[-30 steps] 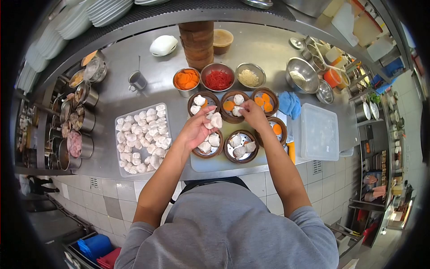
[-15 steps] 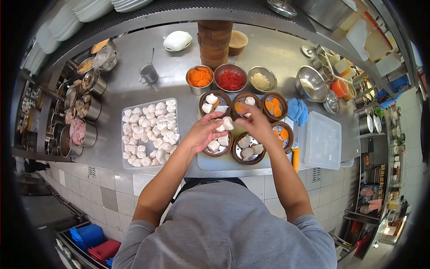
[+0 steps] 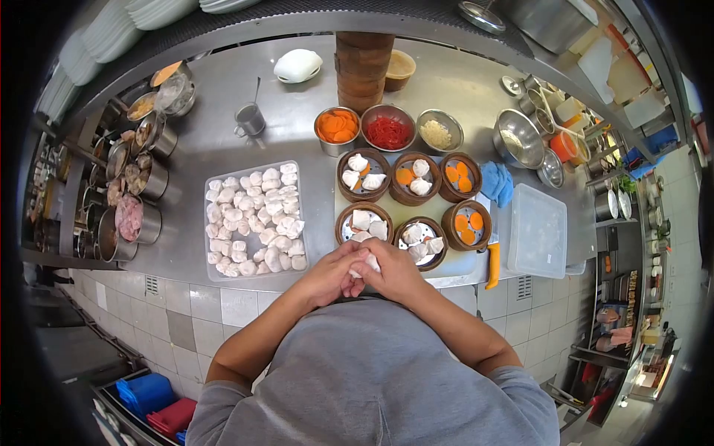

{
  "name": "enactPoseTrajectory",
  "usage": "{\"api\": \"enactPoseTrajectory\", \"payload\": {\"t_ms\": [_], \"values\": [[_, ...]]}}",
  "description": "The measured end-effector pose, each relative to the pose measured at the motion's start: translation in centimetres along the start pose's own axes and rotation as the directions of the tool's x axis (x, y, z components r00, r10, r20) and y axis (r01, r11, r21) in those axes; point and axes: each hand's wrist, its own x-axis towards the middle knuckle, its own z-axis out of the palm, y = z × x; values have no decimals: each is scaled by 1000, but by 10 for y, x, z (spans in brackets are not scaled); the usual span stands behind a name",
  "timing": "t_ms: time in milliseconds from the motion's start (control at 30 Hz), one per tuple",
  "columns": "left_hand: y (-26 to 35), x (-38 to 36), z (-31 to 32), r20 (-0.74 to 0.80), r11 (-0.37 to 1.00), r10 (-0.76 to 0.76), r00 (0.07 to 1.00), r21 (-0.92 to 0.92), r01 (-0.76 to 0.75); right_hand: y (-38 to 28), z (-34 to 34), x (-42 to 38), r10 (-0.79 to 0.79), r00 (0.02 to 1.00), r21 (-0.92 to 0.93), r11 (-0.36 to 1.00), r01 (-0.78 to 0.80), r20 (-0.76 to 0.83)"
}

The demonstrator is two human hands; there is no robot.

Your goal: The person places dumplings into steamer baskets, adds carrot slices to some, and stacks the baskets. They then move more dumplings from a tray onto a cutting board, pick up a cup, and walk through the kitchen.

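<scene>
Fingers of the left hand (image 3: pixel 332 276) and right hand (image 3: pixel 394 272) are together, clamped on one small white dough dumpling (image 3: pixel 372 263), mostly hidden between them by the near edge of the grey stainless-steel counter (image 3: pixel 305 126). Taking the hands as centre, with twelve o'clock away from the person, uneven thumb pressure could split the wrapper. A slip here would probably drop the piece toward six, onto the grey cloth shirt (image 3: pixel 416 357) or the pale tiled floor (image 3: pixel 238 305).

At twelve, a round brown bamboo steamer basket (image 3: pixel 341 227) holding similar dumplings stands just beyond the knuckles; hands raised carelessly might nudge it and shift its contents. A second such basket (image 3: pixel 444 257), at one, runs the same risk from the right hand.

At three, the orange-handled knife (image 3: pixel 493 265) reaches about to the counter's edge, where a sweeping forearm could catch it. At ten, pieces crowd the translucent rectangular plastic tray (image 3: pixel 251 243); touching neighbours may stick and tear if lifted hastily.
</scene>
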Motion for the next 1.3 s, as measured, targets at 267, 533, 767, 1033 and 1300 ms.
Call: {"api": "enactPoseTrajectory", "payload": {"t_ms": [267,533,767,1033,1300], "values": [[0,-14,-5,46,903,231,972,-381,-197,13,25,14,177,980,452,884,-118,-88],[5,-16,-31,-113,894,329,937,-281,-348,85,-56,75,203,963,175,969,-172,-176],[9,-27,-44,-132,916,290,948,-249,-315,118,-83,120,64,993,-647,755,-111,-95],[4,-37,-71,-236,883,317,919,-281,-377,135,-66,140,16,999,-828,559,-39,-37],[8,-34,-68,-250,866,302,920,-330,-374,104,-80,120,-107,994,-675,736,54,-37]]}}
